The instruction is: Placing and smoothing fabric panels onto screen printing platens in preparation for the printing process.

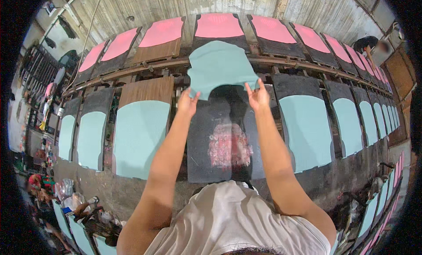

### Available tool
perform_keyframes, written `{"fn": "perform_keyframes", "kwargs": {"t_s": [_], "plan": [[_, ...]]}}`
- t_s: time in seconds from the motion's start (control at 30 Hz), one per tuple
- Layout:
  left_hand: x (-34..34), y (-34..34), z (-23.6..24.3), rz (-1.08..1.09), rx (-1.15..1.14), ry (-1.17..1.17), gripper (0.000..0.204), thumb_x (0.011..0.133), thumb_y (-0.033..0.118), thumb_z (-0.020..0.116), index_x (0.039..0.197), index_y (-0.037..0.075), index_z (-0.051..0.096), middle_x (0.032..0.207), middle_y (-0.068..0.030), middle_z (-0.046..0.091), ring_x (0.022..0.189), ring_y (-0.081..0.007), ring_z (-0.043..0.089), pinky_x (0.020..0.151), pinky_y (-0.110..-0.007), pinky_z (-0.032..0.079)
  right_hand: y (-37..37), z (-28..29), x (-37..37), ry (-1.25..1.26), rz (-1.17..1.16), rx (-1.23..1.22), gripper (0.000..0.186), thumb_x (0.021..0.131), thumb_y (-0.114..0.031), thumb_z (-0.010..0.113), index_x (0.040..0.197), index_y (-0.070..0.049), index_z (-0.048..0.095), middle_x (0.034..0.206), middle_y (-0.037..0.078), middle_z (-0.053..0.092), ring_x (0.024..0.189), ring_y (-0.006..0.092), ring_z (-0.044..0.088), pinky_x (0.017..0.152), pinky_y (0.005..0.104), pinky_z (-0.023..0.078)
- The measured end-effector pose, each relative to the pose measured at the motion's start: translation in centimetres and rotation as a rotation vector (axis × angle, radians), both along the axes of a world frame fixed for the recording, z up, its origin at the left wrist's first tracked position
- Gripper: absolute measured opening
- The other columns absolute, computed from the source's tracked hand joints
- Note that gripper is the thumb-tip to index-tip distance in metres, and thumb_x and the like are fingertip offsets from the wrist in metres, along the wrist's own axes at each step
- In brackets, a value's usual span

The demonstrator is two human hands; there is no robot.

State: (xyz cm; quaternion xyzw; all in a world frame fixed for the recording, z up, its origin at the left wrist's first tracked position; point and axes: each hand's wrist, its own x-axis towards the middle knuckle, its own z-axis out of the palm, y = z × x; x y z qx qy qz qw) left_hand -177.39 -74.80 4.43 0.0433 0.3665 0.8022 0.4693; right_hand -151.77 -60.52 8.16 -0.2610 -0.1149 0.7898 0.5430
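Observation:
A light teal cut fabric panel [222, 66] hangs raised between my two hands, over the far end of a black board [200, 145] in front of me. My left hand [188, 103] pinches its lower left corner. At the lower right corner, my right hand [258, 95] grips the cloth between thumb and fingers. The fabric's near edge curves inward between the hands, and its far part reaches toward the pink panels. The board's surface below bears a worn patch of pink and whitish paint [228, 145].
Teal panels lie on boards to the left [143, 125] and right [305, 127]. Beyond a rail [299, 63], pink panels [220, 26] lie on a far row of boards. Another person [381, 50] is at the far right. Plastic bags [66, 189] sit at lower left.

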Motion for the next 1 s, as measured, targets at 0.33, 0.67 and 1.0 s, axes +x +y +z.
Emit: {"fn": "perform_keyframes", "kwargs": {"t_s": [0.33,0.67,1.0], "plan": [[6.3,-7.7,-5.1,0.069,-0.249,-0.064,0.033,0.1,0.011,0.043,0.13,-0.003,0.04,0.126,-0.0151,0.049,0.11,-0.0259,0.054,0.096,-0.038,0.054,-8.5,-8.1,5.0,-0.118,-0.065,-0.183,0.029,0.099,-0.019,0.051,0.12,0.001,0.051,0.122,0.012,0.055,0.113,0.0265,0.054,0.101,0.0471,0.05],[9.8,-14.4,-7.4,0.109,-0.177,-0.146,0.024,0.101,0.014,0.044,0.12,-0.001,0.046,0.124,-0.0136,0.05,0.113,-0.0257,0.054,0.096,-0.043,0.054,-15.8,-9.6,8.3,-0.106,-0.058,-0.235,0.028,0.099,-0.018,0.053,0.119,0.0,0.052,0.117,0.012,0.057,0.108,0.0271,0.057,0.1,0.0499,0.05],[14.2,-18.5,-6.6,0.179,-0.189,-0.173,0.025,0.101,0.014,0.043,0.12,-0.001,0.046,0.126,-0.0136,0.049,0.117,-0.0261,0.052,0.104,-0.044,0.048,-20.9,-9.6,11.1,-0.036,-0.075,-0.339,0.028,0.1,-0.017,0.049,0.119,0.003,0.05,0.115,0.013,0.058,0.105,0.0267,0.059,0.101,0.049,0.049]]}}
